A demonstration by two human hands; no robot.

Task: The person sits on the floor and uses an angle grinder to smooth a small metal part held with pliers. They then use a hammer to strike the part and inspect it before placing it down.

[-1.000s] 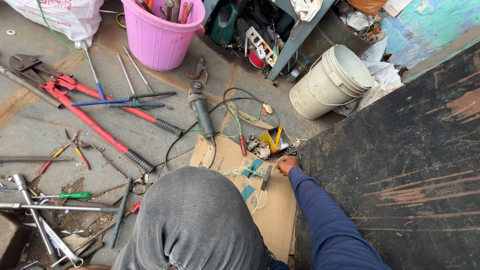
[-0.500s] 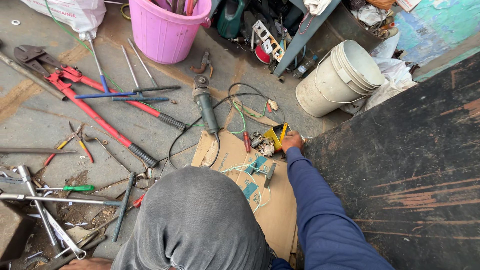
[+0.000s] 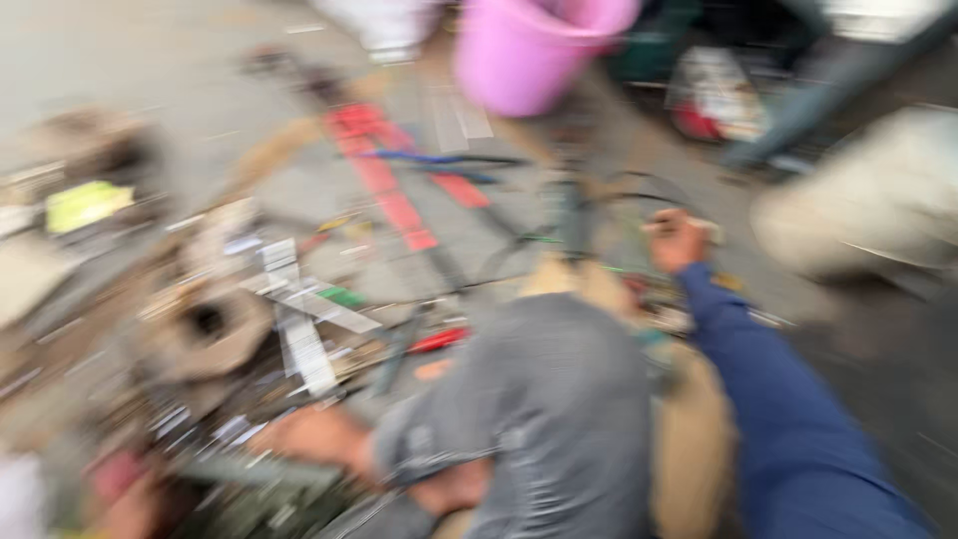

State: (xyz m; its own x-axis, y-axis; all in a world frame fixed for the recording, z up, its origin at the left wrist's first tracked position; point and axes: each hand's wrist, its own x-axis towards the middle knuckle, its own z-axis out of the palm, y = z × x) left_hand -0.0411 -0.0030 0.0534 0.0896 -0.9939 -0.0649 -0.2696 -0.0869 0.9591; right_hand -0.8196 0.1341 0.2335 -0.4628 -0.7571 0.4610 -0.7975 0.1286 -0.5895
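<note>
- Pale piece (image 3: 702,226): down on the floor past the cardboard (image 3: 689,449), just beside the black cable loop (image 3: 609,190), right at the fingertips of the right hand (image 3: 677,240).
- Grip state on it?
- Can't tell. Too much motion blur. Touching or very nearly, fingers curled over it. Clenched or released not readable.
- Left hand (image 3: 311,435)?
- Low, beside the grey knee (image 3: 569,419), against a dull grey-green bar (image 3: 249,471) in the metal clutter. Grasping or merely resting on it: can't tell either.
- Surroundings?
- Red long-handled cutters (image 3: 391,190) well to the left of the piece. Pink bucket (image 3: 534,55) further back. Pale bucket (image 3: 878,200) off to the right. Loose tools scattered in between, mostly too smeared to name.
- Advice for the reach?
- Going by the blur: steady the head first, get eyes on the piece. Pinch from above with the fingertips, no sideways sweep, with the cable just beside it and easy to snag. Blue sleeve (image 3: 788,419) lifted clear of the small bits on the cardboard. Left hand planted as a brace, weight off the reaching arm. Firm hold confirmed before lifting.
</note>
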